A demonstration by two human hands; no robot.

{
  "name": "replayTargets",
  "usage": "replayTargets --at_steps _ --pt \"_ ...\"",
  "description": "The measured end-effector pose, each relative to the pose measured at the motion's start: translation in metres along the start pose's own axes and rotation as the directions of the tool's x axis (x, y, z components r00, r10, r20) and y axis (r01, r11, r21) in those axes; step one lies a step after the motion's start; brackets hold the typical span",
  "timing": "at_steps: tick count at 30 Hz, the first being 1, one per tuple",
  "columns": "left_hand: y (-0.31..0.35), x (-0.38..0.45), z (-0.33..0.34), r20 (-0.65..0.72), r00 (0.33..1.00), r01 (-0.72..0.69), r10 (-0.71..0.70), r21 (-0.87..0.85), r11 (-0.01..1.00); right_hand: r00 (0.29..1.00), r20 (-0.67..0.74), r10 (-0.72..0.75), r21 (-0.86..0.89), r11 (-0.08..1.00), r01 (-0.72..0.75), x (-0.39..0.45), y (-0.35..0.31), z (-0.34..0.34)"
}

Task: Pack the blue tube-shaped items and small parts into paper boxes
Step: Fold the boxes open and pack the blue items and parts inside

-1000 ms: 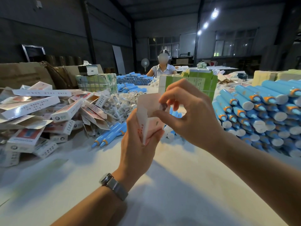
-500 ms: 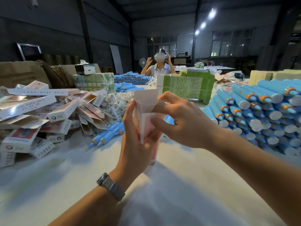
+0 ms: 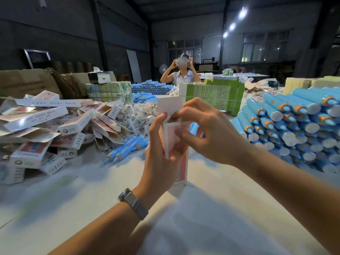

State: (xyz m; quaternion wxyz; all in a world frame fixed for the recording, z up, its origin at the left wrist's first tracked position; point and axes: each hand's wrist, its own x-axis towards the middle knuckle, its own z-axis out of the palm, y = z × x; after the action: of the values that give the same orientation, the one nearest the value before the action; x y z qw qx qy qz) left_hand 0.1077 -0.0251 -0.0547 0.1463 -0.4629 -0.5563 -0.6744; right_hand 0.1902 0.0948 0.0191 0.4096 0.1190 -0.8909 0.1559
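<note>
A white and red paper box (image 3: 181, 168) stands upright on the white table (image 3: 92, 196), its bottom end resting on the surface. My left hand (image 3: 161, 153) grips its body from the left. My right hand (image 3: 207, 129) pinches the open top flap (image 3: 170, 105) with thumb and fingers. What is inside the box is hidden. A large stack of blue tubes (image 3: 294, 126) lies at the right. A few loose blue tubes (image 3: 125, 150) lie just left of the box, in front of a heap of small bagged parts (image 3: 141, 116).
A pile of paper boxes (image 3: 42, 129), flat and folded, fills the left side. Green cartons (image 3: 213, 96) stand behind my hands. A person sits at the far end with more blue tubes (image 3: 152, 88). Brown cardboard (image 3: 27, 81) lies at the back left.
The box has come down from mid-air and stands with its bottom on the table. My right hand has shifted onto the top flap. The person opposite has raised both hands to the head.
</note>
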Motion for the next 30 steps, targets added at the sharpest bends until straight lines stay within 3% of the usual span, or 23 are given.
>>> replayTargets --at_steps 5,8,14,23,30 --pt "0.005 -0.003 0.011 0.121 0.991 0.072 -0.054 -0.145 0.987 0.971 -0.115 0.211 0.456 0.879 -0.137 -0.017 0.005 0.002" --pt "0.007 -0.003 0.011 0.151 0.986 0.098 -0.073 -0.165 0.981 0.947 -0.11 0.303 0.558 0.807 -0.193 -0.025 0.007 0.002" --pt "0.01 -0.004 0.006 0.21 0.975 0.103 -0.068 -0.157 0.982 0.959 -0.113 0.259 0.552 0.819 -0.156 -0.03 0.003 0.002" --pt "0.008 -0.004 0.004 0.231 0.972 -0.009 0.034 -0.111 0.994 0.973 -0.091 0.214 0.51 0.849 -0.139 -0.033 0.003 -0.007" --pt "0.011 -0.008 0.003 0.24 0.968 -0.023 0.069 -0.189 0.982 0.983 -0.086 0.162 0.44 0.892 -0.108 -0.034 0.003 -0.013"
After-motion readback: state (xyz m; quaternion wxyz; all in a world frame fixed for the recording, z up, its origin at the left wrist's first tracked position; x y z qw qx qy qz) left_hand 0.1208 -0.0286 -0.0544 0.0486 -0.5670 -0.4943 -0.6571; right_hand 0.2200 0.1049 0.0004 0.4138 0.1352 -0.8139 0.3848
